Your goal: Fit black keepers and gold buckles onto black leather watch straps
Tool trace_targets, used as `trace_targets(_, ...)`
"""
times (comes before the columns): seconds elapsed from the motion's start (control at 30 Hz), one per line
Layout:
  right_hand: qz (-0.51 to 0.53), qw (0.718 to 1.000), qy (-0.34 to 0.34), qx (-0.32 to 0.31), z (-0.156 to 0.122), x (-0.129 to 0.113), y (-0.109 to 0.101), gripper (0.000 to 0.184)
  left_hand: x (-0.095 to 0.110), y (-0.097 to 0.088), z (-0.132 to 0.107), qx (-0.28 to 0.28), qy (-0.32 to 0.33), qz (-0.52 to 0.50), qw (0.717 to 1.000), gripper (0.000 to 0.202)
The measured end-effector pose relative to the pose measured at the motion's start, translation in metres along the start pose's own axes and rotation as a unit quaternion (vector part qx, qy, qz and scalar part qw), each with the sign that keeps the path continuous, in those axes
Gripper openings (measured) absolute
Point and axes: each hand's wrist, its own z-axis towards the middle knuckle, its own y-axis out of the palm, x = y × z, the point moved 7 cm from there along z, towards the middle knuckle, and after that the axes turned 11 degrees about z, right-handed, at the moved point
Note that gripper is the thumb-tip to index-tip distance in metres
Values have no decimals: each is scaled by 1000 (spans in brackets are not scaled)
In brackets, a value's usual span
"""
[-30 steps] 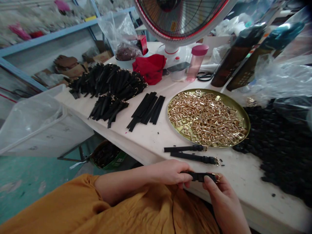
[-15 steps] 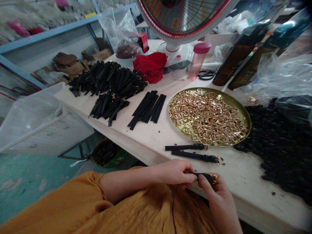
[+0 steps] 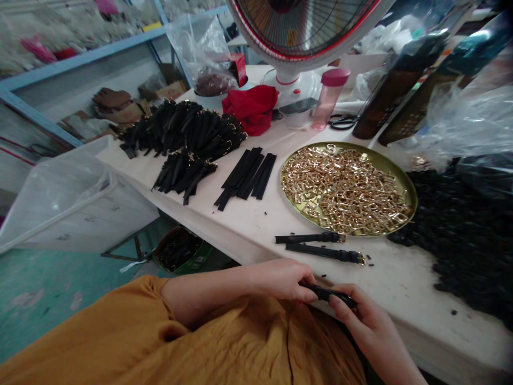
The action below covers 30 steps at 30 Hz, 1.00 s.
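Both hands grip one black strap point(image 3: 324, 292) at the table's front edge, in the head view. My left hand point(image 3: 294, 282) pinches its left end, and my right hand point(image 3: 356, 309) is closed round the other end, where fingers hide the buckle. Just beyond lie two black straps with gold buckles, the nearer strap point(image 3: 324, 253) and the farther strap point(image 3: 306, 238). Behind them stands a round gold tray point(image 3: 409, 187) heaped with small gold buckles point(image 3: 348, 187). To its right spreads a heap of small black pieces point(image 3: 460, 251).
Flat black strips point(image 3: 248, 174) lie left of the tray, beside piles of buckled straps point(image 3: 176, 128). A fan point(image 3: 296, 32), red cloth point(image 3: 250, 109), pink-lidded bottle point(image 3: 331, 99) and scissors point(image 3: 342, 122) stand or lie at the back. A plastic bin point(image 3: 100, 208) is at the left.
My right hand has moved slightly right and turned, so the gold buckle seen before is now covered. More of the strap shows between the hands. The whole view has shifted a little.
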Motion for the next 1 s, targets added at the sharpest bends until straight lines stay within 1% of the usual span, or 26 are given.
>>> trace_targets(0.1, -9, 1000, 2, 13, -1, 6, 3, 28, -7, 6, 1, -6, -17, -33, 999, 17)
trace_targets(0.23, -47, 999, -15, -4, -4, 11, 9, 25, -12, 18, 4, -21, -28, -124, 992, 17)
trace_targets(0.3, -61, 998, -24, -1, -7, 12, 9, 23, -12, 21, 6, -18, -28, -144, 989, 17)
trace_targets(0.33, -67, 997, -28, 7, -9, 11, 8, 23, -11, 22, 7, -9, -26, -138, 990, 17)
trace_targets(0.4, -73, 996, -33, 39, -12, 10, 6, 23, -8, 20, 10, 19, -17, -96, 995, 17)
trace_targets(0.5, -36, 996, -14, 80, -17, 13, 5, 22, -1, 16, 12, 57, -3, -11, 998, 16)
trace_targets(0.57, 24, 995, 14, 97, -19, 18, 6, 23, 2, 17, 14, 55, -3, 24, 998, 17)
trace_targets(0.63, 87, 990, 44, 105, -20, 25, 7, 24, 5, 17, 14, 39, 3, 49, 998, 19)
trace_targets(0.7, 127, 984, 72, 98, -19, 32, 9, 28, 9, 15, 13, 31, 28, 77, 996, 21)
trace_targets(0.8, 172, 976, 95, 96, -16, 35, 10, 32, 14, 10, 10, 42, 56, 113, 991, 28)
trace_targets(0.93, 233, 955, 117, 139, -18, 36, 11, 32, 11, 9, 10, 62, 31, 137, 988, 30)
trace_targets(1.0, 263, 945, 136, 137, -20, 40, 16, 34, 9, 13, 11, 70, 19, 145, 987, 30)
